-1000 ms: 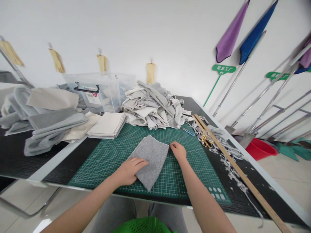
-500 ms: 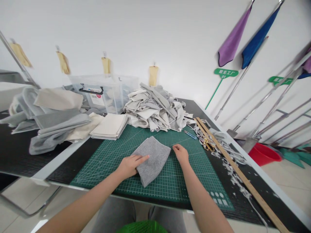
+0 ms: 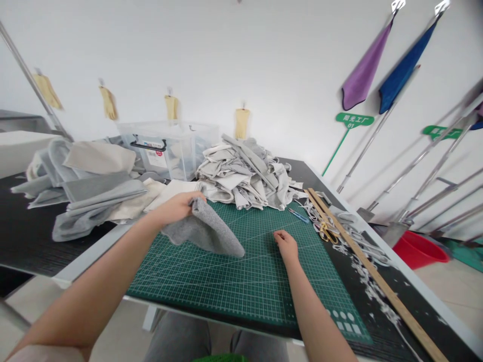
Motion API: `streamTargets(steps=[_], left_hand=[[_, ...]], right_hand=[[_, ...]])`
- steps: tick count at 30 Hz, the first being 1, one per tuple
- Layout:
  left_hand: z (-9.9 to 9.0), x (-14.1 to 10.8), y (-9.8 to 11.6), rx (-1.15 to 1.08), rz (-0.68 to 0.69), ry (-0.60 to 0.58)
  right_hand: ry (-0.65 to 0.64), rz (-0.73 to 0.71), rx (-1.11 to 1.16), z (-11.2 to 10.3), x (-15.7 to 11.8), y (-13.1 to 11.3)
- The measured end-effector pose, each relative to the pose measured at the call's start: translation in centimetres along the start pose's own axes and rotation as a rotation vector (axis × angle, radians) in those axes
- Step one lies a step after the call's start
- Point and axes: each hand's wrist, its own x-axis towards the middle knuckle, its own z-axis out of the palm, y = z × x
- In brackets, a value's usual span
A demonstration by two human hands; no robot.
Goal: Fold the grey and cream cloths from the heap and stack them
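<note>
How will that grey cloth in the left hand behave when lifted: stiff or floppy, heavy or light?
The grey cloth is probably floppy, since it bends and droops from the left hand. It seems fairly light, as that hand alone holds it by one end.

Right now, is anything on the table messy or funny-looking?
Yes. Fluffy white thread scraps are strewn on the black table beside the long, flat wooden strip at the right. They look odd, loose like litter. The plain grey cloth held in the left hand droops, but I see no tear in it.
</note>
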Motion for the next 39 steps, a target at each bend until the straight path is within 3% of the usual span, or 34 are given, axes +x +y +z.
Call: streamTargets(steps=[3, 6, 8, 12, 15, 18, 23, 26, 28, 34, 39], left_hand=[[-4.3, 1.1, 0.0, 0.123, -0.044, -0.275], [-7.5, 3.0, -1.2, 0.322, -0.091, -0.366], [-9.7, 4.5, -1.9, 0.505, -0.114, -0.271], [-14.8, 7.2, -2.3, 0.837, -0.173, 0.144], [-16.7, 8.2, -3.5, 0.940, -0.159, 0.387], [-14.1, 7.6, -7.2, 0.910, -0.112, 0.417], [-2.9, 3.0, -15.6, 0.668, -0.288, 0.153], [1.2, 0.7, -18.6, 0.617, -0.368, 0.139], [1.5, 0.3, -19.5, 0.536, -0.465, 0.123], [-1.8, 2.3, -20.5, 0.482, -0.753, 0.221], [-1.9, 3.5, -20.5, 0.443, -0.890, 0.254]], right_hand=[[0.001, 0.006, 0.028, 0.1, 0.1, 0.2], [0.005, 0.014, 0.055, 0.1, 0.3, 0.4], [0.012, 0.022, 0.073, 0.2, 0.4, 0.4], [0.020, 0.039, 0.103, 0.2, 0.6, 0.3], [0.015, 0.051, 0.123, 0.2, 0.6, 0.1], [0.004, 0.061, 0.143, 0.1, 0.6, 0.0], [0.007, 0.076, 0.152, 0.1, 0.6, 0.0], [0.008, 0.082, 0.148, 0.2, 0.6, 0.0], [0.006, 0.086, 0.148, 0.2, 0.6, 0.0], [0.001, 0.104, 0.153, 0.1, 0.6, -0.1], [0.007, 0.105, 0.147, 0.2, 0.6, -0.1]])
